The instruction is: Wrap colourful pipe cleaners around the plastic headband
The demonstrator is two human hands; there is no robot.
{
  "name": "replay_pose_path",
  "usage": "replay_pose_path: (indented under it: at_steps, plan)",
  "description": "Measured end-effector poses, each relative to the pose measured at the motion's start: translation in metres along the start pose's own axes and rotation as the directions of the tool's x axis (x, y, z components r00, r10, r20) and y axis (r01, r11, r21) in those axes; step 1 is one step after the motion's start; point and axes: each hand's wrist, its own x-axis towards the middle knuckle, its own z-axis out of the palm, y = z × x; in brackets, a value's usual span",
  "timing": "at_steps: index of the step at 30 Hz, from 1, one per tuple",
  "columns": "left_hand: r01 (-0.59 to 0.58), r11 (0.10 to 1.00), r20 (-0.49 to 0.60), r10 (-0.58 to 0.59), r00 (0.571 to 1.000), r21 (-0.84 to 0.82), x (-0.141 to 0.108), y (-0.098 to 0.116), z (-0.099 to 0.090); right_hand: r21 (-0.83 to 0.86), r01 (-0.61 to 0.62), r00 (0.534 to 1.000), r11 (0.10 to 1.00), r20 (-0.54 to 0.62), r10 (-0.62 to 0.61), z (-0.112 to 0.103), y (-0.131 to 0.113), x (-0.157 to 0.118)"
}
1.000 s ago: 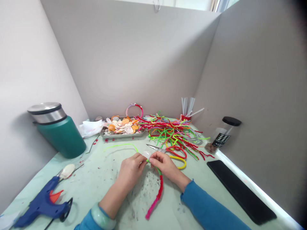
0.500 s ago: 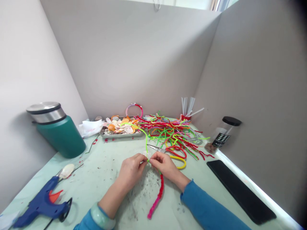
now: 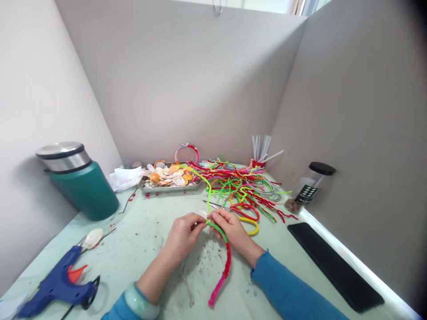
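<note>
Pipe-cleaner-wrapped band, green at the top, then red, then pink, curves down from between both hands toward the near edge of the table. Left hand pinches its upper end between thumb and forefinger. Right hand has its fingertips pressed together at the foot of a lime-green pipe cleaner, which rises toward a metal tray of shells. Red-and-yellow-handled scissors lie just behind the right hand.
</note>
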Motion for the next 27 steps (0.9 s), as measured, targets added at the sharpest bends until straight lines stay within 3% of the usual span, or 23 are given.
replay_pose_path:
  at_steps: [6, 11, 17, 23, 27]
  plan:
    - [-0.024, 0.997, -0.01, 0.023, 1.0, -0.075, -0.0006, 0.0027, -0.0008, 0.078, 0.013, 0.994, 0.997, 0.103, -0.021, -0.004, 0.006, 0.0032]
    - [-0.053, 0.996, -0.052, 0.049, 0.997, -0.075, -0.0025, 0.0046, -0.0006, 0.111, 0.013, 0.994, 0.994, 0.105, -0.025, -0.0039, 0.006, 0.0035]
    - [-0.162, 0.983, -0.061, 0.157, 0.986, -0.088, -0.0012, 0.0056, -0.0029, 0.065, 0.016, 0.989, 0.998, 0.146, -0.025, -0.0029, 0.0013, 0.0021]
    - [-0.12, 0.99, -0.051, 0.117, 0.992, -0.078, 0.0011, 0.0013, -0.0032, 0.037, -0.017, 0.997, 0.999, 0.081, 0.014, -0.005, 0.0029, 0.003]
    - [-0.005, 0.999, -0.003, 0.005, 1.0, -0.039, 0.0015, -0.003, -0.0007, -0.032, 0.04, 0.997, 0.999, 0.064, -0.038, -0.0033, 0.0034, 0.002]
